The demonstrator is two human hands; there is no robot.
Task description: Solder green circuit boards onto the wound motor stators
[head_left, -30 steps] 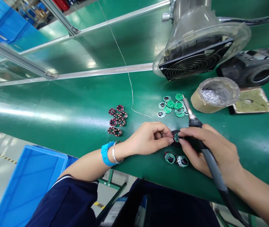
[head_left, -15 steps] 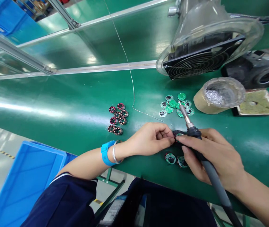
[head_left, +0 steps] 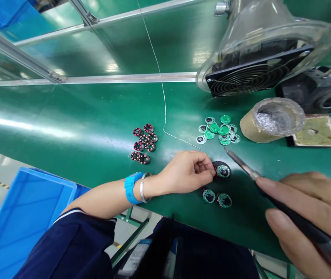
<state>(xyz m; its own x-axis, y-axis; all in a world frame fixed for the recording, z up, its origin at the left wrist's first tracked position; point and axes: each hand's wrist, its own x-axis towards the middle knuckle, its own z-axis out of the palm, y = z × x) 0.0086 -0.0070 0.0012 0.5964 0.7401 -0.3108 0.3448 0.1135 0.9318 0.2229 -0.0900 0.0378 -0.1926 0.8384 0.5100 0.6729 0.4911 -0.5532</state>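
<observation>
- Right hand point(head_left: 318, 201), lower right: wrapped round a soldering iron point(head_left: 292, 215); a careless swing could burn skin.
- Left hand point(head_left: 185, 172), centre: fingertips narrowed at the round board point(head_left: 223, 171); firm grip, cannot tell.
- Round board, right of centre: might skid if bumped.

Glossy green across the desk point(head_left: 95, 112), smooth enough to throw the light back at the left. Over to the right, the soldering iron point(head_left: 281, 205): dull, scuffed metal in front, smooth dark plastic, by the look of it, behind. Circuit boards point(head_left: 214, 128) gleaming, wound rings point(head_left: 138, 146) glinting coppery, a bright metallic wire point(head_left: 162, 97). Far right, shiny see-through hood point(head_left: 325, 33), dark wire grille point(head_left: 245, 83), then a rough, crusted pot point(head_left: 254, 126) with silvery crumbs point(head_left: 267, 120) and a matt, coarse pad point(head_left: 316, 130). Near left: smooth blue plastic crate point(head_left: 34, 221), navy cloth sleeve point(head_left: 72, 244), polished metal bangle point(head_left: 142, 188).
</observation>
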